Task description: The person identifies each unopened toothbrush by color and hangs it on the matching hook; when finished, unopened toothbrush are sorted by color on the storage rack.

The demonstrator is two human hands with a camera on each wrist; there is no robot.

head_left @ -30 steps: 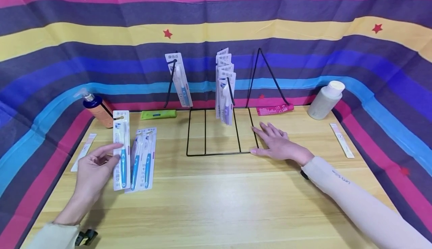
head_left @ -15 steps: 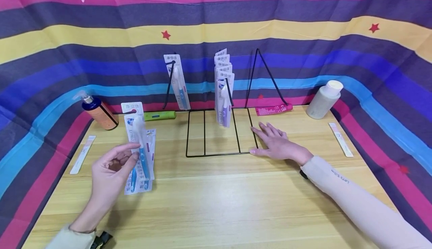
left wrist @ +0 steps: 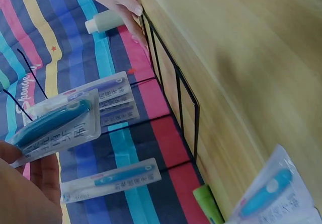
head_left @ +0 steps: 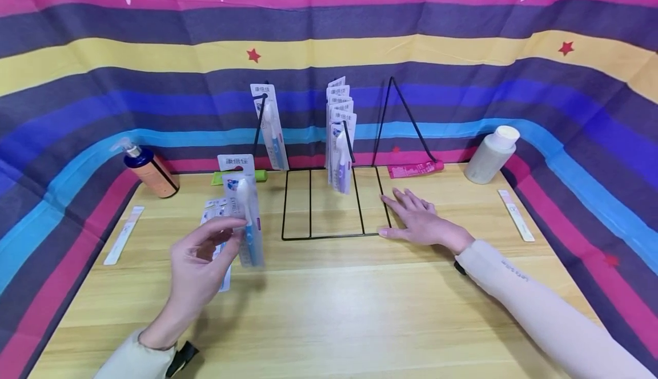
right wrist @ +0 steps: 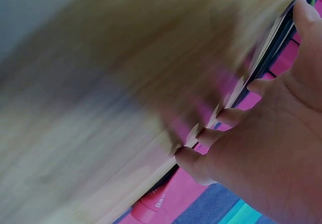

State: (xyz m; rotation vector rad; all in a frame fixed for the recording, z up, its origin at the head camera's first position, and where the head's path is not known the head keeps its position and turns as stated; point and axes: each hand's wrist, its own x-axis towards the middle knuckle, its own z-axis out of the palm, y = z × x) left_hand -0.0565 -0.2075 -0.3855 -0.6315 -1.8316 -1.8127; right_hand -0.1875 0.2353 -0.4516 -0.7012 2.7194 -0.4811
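Note:
My left hand (head_left: 203,270) pinches a blue toothbrush in its clear-and-white pack (head_left: 249,225) between thumb and fingers, upright and raised over the table. Behind it, partly hidden, more packed blue toothbrushes (head_left: 213,210) lie on the wood. My right hand (head_left: 418,219) rests with spread fingers at the right side of a black wire rack (head_left: 334,236). On the rack's left hook hangs one blue toothbrush pack (head_left: 272,130); its middle hook bears several purple toothbrush packs (head_left: 341,156). The right-hand hook (head_left: 408,113) carries nothing.
A green tube (head_left: 261,176) and a pink tube (head_left: 415,169) lie by the rack's back. A pump bottle (head_left: 151,170) stands back left, a white-capped bottle (head_left: 492,155) back right. Narrow white strips (head_left: 124,236) lie near both sides. Striped cloth (head_left: 308,22) hangs behind.
My left hand has lifted the toothbrush pack off the left side of the table and carried it rightward toward the rack. The right hand has stayed in place.

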